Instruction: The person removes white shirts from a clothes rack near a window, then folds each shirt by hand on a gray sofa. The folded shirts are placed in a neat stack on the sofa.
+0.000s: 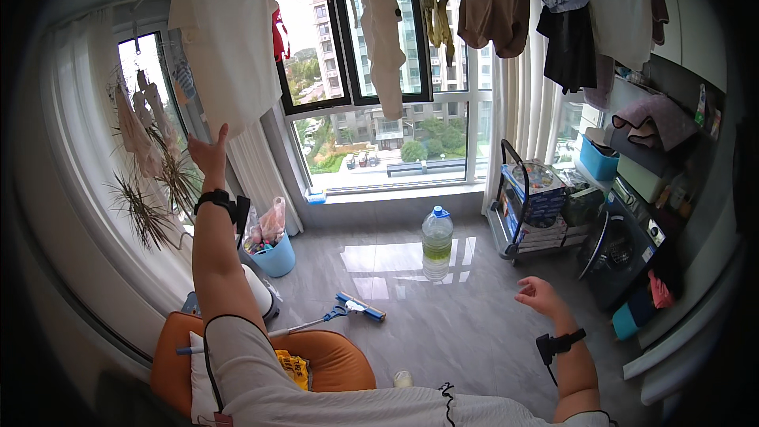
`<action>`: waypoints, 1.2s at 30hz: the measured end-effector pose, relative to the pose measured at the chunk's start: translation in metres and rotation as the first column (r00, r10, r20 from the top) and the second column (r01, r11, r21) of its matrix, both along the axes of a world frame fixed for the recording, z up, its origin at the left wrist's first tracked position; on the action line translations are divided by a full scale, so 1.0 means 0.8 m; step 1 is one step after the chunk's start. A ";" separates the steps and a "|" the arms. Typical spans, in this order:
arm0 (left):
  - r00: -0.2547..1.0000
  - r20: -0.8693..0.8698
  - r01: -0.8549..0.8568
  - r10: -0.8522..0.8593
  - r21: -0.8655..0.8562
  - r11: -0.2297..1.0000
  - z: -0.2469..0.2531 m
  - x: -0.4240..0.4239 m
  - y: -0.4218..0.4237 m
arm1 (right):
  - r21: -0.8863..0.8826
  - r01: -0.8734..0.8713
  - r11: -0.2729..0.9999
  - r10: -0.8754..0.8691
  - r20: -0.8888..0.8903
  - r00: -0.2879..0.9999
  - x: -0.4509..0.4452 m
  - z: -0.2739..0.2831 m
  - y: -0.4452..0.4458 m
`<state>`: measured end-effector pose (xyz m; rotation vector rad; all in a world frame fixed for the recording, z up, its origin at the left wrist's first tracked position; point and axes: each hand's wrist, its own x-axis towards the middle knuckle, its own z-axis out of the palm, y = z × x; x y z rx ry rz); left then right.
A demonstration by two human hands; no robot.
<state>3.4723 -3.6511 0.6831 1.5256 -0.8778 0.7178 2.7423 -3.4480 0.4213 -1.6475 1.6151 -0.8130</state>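
My left hand [209, 151] reaches up at the left, fingers apart, at the lower hem of a white T-shirt [228, 47] that hangs from the drying rack. Whether the fingertips touch the cloth, I cannot tell. My right hand [539, 295] is at the lower right above the floor, its fingers curled loosely with no object seen in it. Beige trousers [379, 35], a brown garment [495, 12] and a black garment [568, 47] hang further right along the rack. Straps with black devices are on both wrists.
A flat mop [362, 306] leans across an orange chair [332, 359]. On the floor stand a large water bottle [437, 237], a blue bucket [274, 255] with bags and a loaded trolley [504, 243]. A front-loading washing machine [619, 249] is at right; a spiky plant [145, 213] at left.
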 end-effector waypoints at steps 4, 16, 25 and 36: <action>0.952 0.032 0.306 -0.305 -0.169 0.937 0.048 0.044 -0.053 | -0.499 -0.224 0.837 0.250 -0.015 0.968 0.119 0.159 -0.133; 0.785 0.246 0.619 -0.568 -0.272 0.737 0.141 -0.262 -0.107 | -0.786 0.205 0.583 0.501 0.546 0.671 0.419 0.468 -0.389; 0.423 0.495 0.850 -0.759 0.074 0.522 0.124 -0.327 -0.103 | -0.620 -0.177 0.764 0.563 0.508 0.652 0.420 0.535 -0.417; -0.260 -0.152 0.797 -0.954 -0.591 -0.123 0.105 -0.214 -0.258 | -0.618 -0.151 0.771 0.531 0.493 0.689 0.427 0.562 -0.362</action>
